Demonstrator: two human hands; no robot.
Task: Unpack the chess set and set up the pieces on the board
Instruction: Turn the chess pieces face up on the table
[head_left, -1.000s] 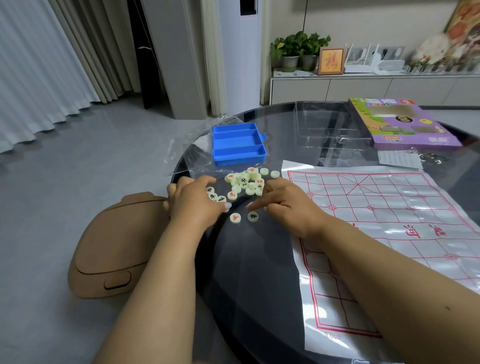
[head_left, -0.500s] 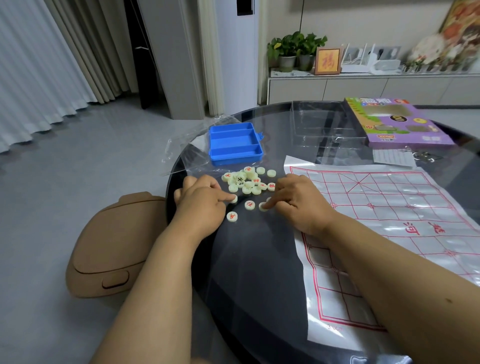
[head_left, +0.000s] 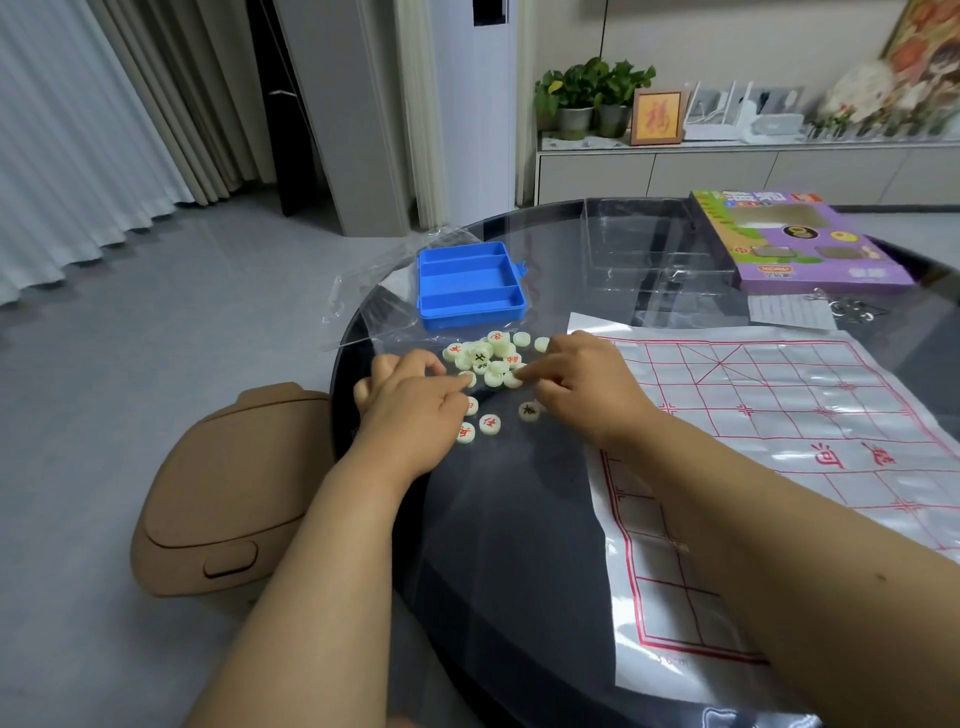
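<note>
Chess pieces: small, light discs heaped between your hands

Chess pieces (head_left: 491, 361) lie in a loose pile on the dark glass desk (head_left: 498, 519), just in front of the blue tray (head_left: 470, 285) and just left of the board sheet (head_left: 779, 426), which is bare of pieces. A few strays sit nearer you, among them a black-marked one (head_left: 529, 411) and a red-marked one (head_left: 489, 424). They look like small, hard, smooth discs; judge them light and apt to slide on the glass, so pinch each by its rim between thumb and fingertip rather than pressing on the face.

Your left hand (head_left: 415, 410) rests at the pile's left edge, fingers curled, its fingertips touching pieces at the pile's near-left edge; whether it actually pinches one you cannot tell. Your right hand (head_left: 587, 387) sits at the pile's right edge, index finger stretched onto a disc, the other fingers loosely bent, holding nothing that shows.

The board sheet is thin, glossy and creased, so expect it to shift under a careless wrist.
</note>
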